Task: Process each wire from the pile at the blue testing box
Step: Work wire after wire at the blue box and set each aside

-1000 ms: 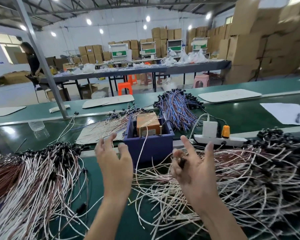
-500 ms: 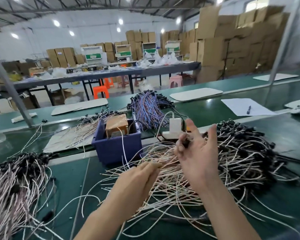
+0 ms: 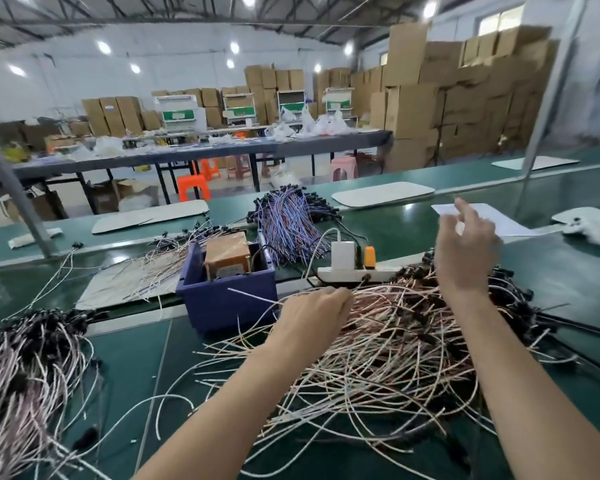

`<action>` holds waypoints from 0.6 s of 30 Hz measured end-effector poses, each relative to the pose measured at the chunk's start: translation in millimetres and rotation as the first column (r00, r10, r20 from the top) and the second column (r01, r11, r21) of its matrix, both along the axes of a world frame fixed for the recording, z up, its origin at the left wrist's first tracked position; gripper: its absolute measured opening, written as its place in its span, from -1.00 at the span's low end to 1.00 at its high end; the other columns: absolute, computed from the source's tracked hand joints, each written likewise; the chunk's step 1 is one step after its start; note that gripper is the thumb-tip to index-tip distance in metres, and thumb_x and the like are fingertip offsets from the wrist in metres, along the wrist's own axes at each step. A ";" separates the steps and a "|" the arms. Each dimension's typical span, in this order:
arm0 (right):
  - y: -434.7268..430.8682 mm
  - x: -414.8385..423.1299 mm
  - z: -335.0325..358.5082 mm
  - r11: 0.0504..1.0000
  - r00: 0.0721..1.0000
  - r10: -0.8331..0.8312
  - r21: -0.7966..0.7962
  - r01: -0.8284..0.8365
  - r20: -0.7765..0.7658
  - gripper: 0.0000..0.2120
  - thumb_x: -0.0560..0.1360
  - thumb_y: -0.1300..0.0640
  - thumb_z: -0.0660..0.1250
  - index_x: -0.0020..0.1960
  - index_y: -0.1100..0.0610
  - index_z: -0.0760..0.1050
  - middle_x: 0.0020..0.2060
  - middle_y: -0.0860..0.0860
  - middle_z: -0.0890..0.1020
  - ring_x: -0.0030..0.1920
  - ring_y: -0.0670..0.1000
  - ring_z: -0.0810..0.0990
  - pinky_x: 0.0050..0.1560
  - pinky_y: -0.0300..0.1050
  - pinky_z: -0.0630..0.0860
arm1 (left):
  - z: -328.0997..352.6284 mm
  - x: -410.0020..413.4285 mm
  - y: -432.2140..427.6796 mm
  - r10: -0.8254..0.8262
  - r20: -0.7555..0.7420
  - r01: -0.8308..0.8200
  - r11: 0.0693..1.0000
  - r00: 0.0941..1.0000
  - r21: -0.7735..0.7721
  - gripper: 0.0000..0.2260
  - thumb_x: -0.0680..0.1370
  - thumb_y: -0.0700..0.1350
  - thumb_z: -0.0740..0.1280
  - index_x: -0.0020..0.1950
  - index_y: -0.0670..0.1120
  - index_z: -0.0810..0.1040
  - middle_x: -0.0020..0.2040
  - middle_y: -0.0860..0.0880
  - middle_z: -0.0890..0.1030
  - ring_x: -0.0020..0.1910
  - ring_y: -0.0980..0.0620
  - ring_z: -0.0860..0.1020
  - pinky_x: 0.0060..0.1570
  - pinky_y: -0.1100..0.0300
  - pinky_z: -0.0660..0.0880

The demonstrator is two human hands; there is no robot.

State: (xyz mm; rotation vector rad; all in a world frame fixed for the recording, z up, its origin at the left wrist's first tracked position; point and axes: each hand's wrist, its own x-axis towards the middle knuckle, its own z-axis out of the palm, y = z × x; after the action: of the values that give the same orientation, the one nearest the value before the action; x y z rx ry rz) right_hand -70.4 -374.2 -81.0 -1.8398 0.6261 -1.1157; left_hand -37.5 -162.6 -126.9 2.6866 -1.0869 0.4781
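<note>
The blue testing box [image 3: 222, 303] stands on the green belt with a brown block [image 3: 227, 255] inside it. Right of it spreads a big pile of pink and white wires [image 3: 395, 344] with black connectors. My left hand [image 3: 312, 315] rests on the pile's near-left edge, fingers closed around a white wire [image 3: 253, 295] whose bare end pokes out towards the box. My right hand [image 3: 465, 252] is raised above the back of the pile, seen from behind and blurred, fingers loosely curled. Whether it holds anything is hidden.
A second wire heap [image 3: 25, 362] lies at the left. Loose wires on a cardboard sheet [image 3: 129, 282] and a blue-purple bundle [image 3: 288, 223] lie behind the box. A power strip [image 3: 354, 271] with plugs sits behind the pile. Metal posts [image 3: 11, 188] rise from the bench.
My left hand dropped from open in the air in front of the box onto the pile and closed on a wire. My right hand rose up and rightward. The view swung right.
</note>
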 end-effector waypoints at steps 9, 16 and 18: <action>131.8 -1.6 -50.7 0.729 0.916 0.325 -0.554 -0.402 -0.237 -0.56 0.62 0.04 0.10 0.46 0.08 0.41 0.19 0.02 0.55 0.28 0.02 0.39 0.50 0.08 0.24 | -5.5 7.1 45.0 -0.089 0.063 0.086 0.995 0.994 0.048 -0.66 0.63 -0.01 0.23 0.40 0.00 0.51 0.31 -0.01 0.55 0.26 -0.07 0.47 0.31 0.02 0.37; 223.0 22.0 -76.4 0.565 0.793 0.531 -0.573 -0.593 -0.297 -0.59 0.61 0.11 0.22 0.45 0.09 0.44 0.14 0.00 0.62 0.18 0.04 0.50 0.33 0.00 0.40 | -11.0 31.7 209.9 0.323 -0.053 -0.320 0.946 0.945 0.045 -0.70 0.71 0.04 0.09 0.18 -0.02 0.58 0.08 0.00 0.64 0.04 -0.03 0.54 0.12 0.06 0.46; 244.7 30.5 -87.7 0.486 0.671 0.567 -0.464 -0.741 -0.477 -0.61 0.64 0.07 0.19 0.45 0.02 0.42 0.18 0.00 0.60 0.16 0.06 0.53 0.25 0.01 0.46 | -14.7 39.2 255.5 0.474 -0.103 -0.472 0.881 0.875 0.041 -0.71 0.71 0.03 0.11 0.17 -0.07 0.57 0.02 -0.04 0.65 -0.04 -0.03 0.57 0.07 0.06 0.53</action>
State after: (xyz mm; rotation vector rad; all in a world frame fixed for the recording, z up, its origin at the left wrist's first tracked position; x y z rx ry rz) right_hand -39.9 -129.5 -168.7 -2.5103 -0.4352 -0.5446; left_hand 1.7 92.9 -141.6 2.9454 -0.3897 0.3871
